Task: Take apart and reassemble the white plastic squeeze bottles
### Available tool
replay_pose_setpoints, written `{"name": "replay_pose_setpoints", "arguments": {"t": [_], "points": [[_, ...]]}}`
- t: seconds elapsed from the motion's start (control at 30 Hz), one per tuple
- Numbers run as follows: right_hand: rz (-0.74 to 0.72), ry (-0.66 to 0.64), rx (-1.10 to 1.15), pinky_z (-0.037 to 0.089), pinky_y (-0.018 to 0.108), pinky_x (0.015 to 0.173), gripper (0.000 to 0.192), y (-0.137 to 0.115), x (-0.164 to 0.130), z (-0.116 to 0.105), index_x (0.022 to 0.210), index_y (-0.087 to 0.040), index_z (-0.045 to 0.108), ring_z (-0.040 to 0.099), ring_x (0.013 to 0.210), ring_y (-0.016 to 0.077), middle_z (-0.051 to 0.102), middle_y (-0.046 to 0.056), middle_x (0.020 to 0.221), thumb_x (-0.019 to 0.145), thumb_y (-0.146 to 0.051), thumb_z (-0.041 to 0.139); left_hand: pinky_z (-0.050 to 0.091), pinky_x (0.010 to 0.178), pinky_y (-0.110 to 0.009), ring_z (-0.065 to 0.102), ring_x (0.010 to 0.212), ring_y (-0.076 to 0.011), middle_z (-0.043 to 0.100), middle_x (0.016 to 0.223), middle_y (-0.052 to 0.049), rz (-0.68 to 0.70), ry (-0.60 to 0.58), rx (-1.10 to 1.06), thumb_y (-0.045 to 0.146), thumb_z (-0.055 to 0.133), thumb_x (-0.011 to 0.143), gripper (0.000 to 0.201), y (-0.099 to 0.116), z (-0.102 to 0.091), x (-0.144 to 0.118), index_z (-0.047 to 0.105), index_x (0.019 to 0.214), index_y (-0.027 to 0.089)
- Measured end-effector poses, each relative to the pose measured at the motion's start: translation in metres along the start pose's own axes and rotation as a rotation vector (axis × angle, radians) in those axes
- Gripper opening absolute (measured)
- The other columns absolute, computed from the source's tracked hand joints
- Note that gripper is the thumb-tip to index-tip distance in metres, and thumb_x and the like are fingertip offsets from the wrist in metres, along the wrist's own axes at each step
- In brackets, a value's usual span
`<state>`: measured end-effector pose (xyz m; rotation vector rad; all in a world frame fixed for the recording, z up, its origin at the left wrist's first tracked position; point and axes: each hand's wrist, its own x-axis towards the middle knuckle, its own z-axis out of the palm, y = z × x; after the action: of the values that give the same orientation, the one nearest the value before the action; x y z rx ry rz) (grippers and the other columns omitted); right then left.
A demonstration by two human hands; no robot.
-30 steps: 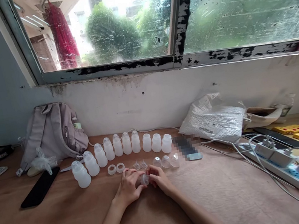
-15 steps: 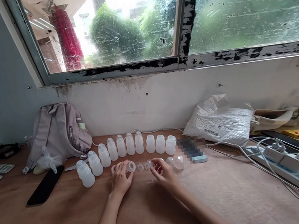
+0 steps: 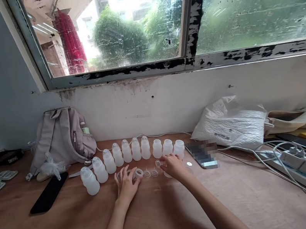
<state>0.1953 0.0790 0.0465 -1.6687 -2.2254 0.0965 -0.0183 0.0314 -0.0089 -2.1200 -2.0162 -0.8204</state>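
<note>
A row of frosted baby bottles (image 3: 109,161) stands across the table; several at the left wear clear domed tops, and three at the right (image 3: 168,148) are open at the neck. My left hand (image 3: 127,185) rests on the table, its thumb and fingers curled about a clear ring (image 3: 139,173). Two small clear nipple-like pieces (image 3: 150,173) lie between my hands. Between the fingertips of my right hand (image 3: 175,166), in front of the open bottles, is a small round clear piece (image 3: 158,163). More clear parts (image 3: 189,165) lie partly hidden beside that hand.
A phone (image 3: 202,157), partly blurred, lies right of the bottles. Behind it rests a silver padded bag (image 3: 231,125). White cables and a power strip (image 3: 302,167) run down the right. On the left are a backpack (image 3: 63,137) and a black flat object (image 3: 48,192).
My right hand has shifted right and slightly away, toward the open bottles, with the small clear piece now showing at its fingertips. My left hand stays by the clear ring. The view moved slightly.
</note>
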Motion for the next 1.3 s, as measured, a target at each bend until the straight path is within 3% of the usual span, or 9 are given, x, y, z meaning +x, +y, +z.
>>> {"name": "replay_pose_setpoints", "arguments": {"t": [0.2,0.43,0.67,1.07,1.3], "points": [[-0.087,-0.070,-0.218,0.017,0.050,0.090,0.016,-0.001,-0.006,0.011,0.087,-0.021,0.060,0.047,0.096,0.0260,0.061,0.008,0.095,0.073,-0.019,0.053,0.016,0.098,-0.050,0.034,0.117,-0.0245,0.045,0.125,-0.004,-0.002,-0.024,0.009,0.047,0.046,0.078,0.036,-0.001,0.003,-0.001,0.052,0.110,0.034],[-0.112,-0.093,-0.246,0.012,0.057,0.091,0.016,-0.004,-0.008,0.013,0.088,-0.021,0.061,0.047,0.095,0.0264,0.060,0.009,0.094,0.078,-0.021,0.049,0.015,0.098,-0.049,0.035,0.116,-0.0251,0.045,0.126,-0.004,0.020,-0.036,0.011,0.046,0.046,0.077,0.041,0.001,0.000,-0.002,0.049,0.115,0.032],[-0.093,-0.108,-0.238,0.013,0.052,0.094,0.013,0.001,-0.007,0.011,0.082,-0.018,0.061,0.050,0.093,0.0250,0.064,0.008,0.087,0.077,-0.021,0.050,0.014,0.098,-0.051,0.033,0.120,-0.0242,0.041,0.130,-0.003,0.160,-0.126,-0.013,0.042,0.041,0.081,0.042,0.000,0.000,-0.004,0.039,0.122,0.035],[-0.079,-0.122,-0.253,0.014,0.046,0.095,0.017,-0.003,-0.009,0.011,0.083,-0.018,0.060,0.052,0.089,0.0221,0.065,0.007,0.079,0.078,-0.015,0.044,0.015,0.098,-0.051,0.032,0.121,-0.0240,0.042,0.130,-0.003,0.142,-0.144,-0.010,0.042,0.038,0.082,0.041,0.000,0.000,-0.005,0.039,0.122,0.033],[-0.086,-0.140,-0.192,0.013,0.049,0.096,0.020,-0.002,-0.010,0.011,0.086,-0.020,0.062,0.050,0.096,0.0242,0.066,0.007,0.088,0.076,-0.015,0.046,0.014,0.099,-0.050,0.033,0.120,-0.0241,0.042,0.130,-0.004,0.137,-0.146,-0.007,0.040,0.040,0.082,0.041,0.001,-0.002,-0.005,0.040,0.122,0.032]]}}
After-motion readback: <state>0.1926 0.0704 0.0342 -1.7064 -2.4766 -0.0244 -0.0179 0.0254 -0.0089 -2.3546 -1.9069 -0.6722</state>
